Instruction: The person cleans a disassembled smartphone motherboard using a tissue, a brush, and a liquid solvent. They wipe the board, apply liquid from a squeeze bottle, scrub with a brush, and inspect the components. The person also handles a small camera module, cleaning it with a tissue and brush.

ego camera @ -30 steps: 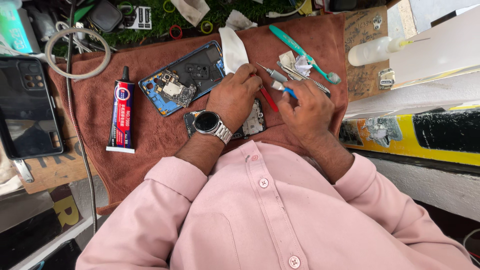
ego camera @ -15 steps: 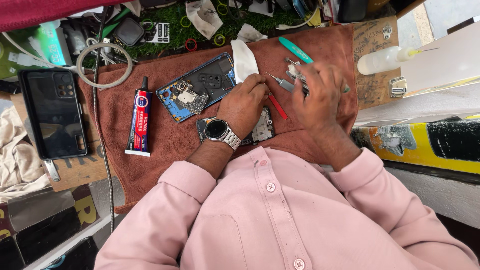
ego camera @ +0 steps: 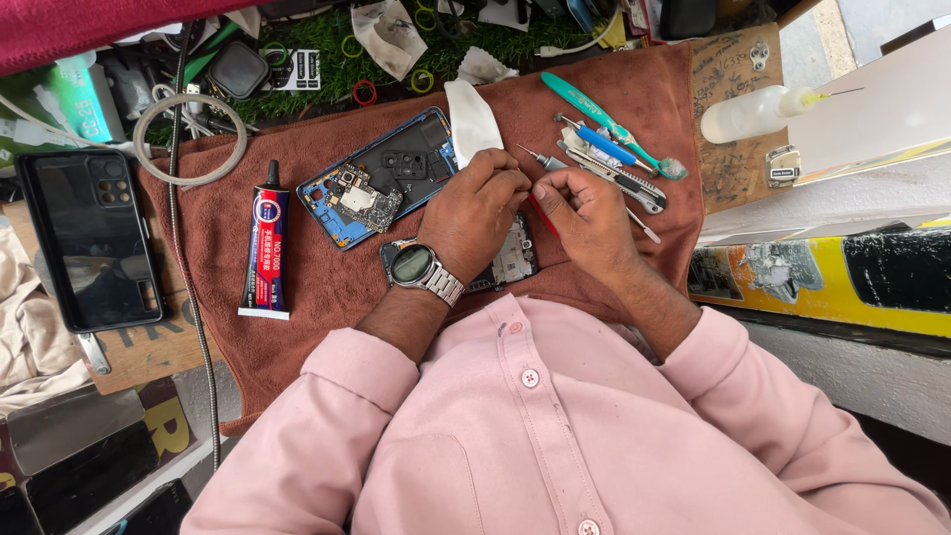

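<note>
Okay, I see both hands meeting over one small grey circuit board (ego camera: 510, 260) on the brown towel (ego camera: 327, 287): left hand (ego camera: 475, 213) and right hand (ego camera: 584, 213) fingertips pinched together; what they pinch I can't tell. One blue opened phone frame (ego camera: 381, 178), one glue tube (ego camera: 265, 243), one teal toothbrush (ego camera: 609, 124).

I see a rust-brown cloth (ego camera: 327, 297), a blue-framed phone (ego camera: 381, 188) and a black, red and blue glue tube (ego camera: 266, 248). My shirt (ego camera: 555, 436) is plain pink; the toothbrush (ego camera: 604, 121) is teal.
</note>
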